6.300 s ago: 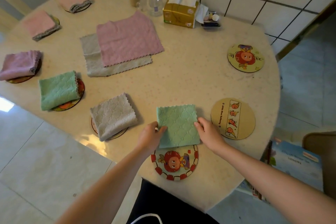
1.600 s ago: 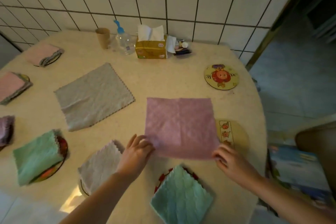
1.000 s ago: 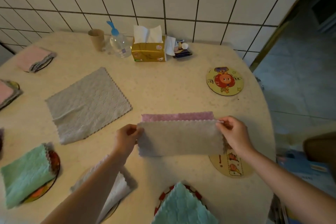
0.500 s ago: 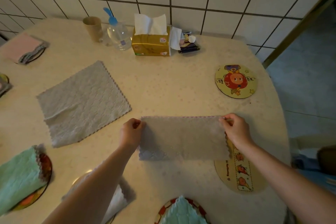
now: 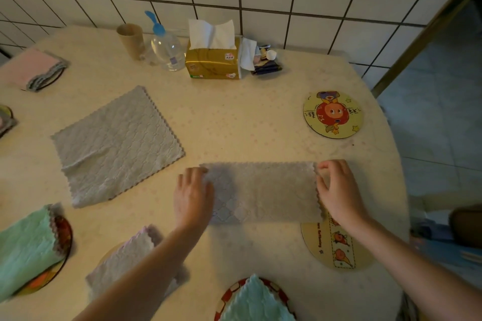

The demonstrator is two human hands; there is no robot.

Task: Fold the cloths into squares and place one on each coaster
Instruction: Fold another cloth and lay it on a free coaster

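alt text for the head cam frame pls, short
Both hands, left hand and right hand, hold the ends of a half-folded cloth on a round table. An unfolded grey cloth lies left; two coasters on the right are bare.

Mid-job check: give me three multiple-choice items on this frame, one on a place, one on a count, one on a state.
1. Where is the tissue box?
A. by the tiled wall
B. on the floor
C. on a coaster

2. How many coasters carry no cloth at all?
A. none
B. one
C. four

3. The cloth between the hands is
A. spread fully open
B. folded to a long strip
C. rolled up

Answers: 1 A, it stands at the table's far edge. 2 B, only the cartoon coaster is fully bare. 3 B, left hand and right hand hold its short ends.
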